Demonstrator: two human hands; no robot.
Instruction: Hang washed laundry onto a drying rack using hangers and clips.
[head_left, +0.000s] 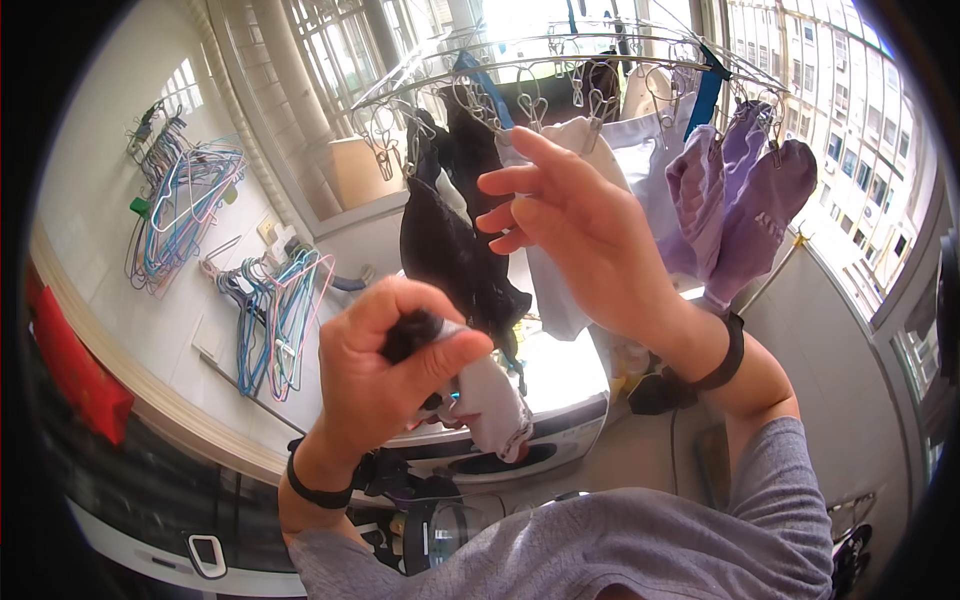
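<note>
My left hand (390, 367) is closed around a bunch of small laundry. Dark fabric (411, 334) pokes out between thumb and forefinger, and a white sock-like piece (491, 409) dangles below. Raised higher, my right hand (592, 240) has its fingers spread and holds nothing. Behind that hand is a metal clip drying rack (540, 58), its many clips hanging from wire hoops. A black garment (450, 240), a white cloth (551, 292), and purple socks (765, 210) hang from it. Part of the white cloth is hidden by my right hand.
Bunches of hangers (187, 202) and more hangers (277, 322) hang on the left wall. Below the laundry stands a white washing machine (577, 382). Barred windows (832, 135) line the right side. A red item (79, 367) is at far left.
</note>
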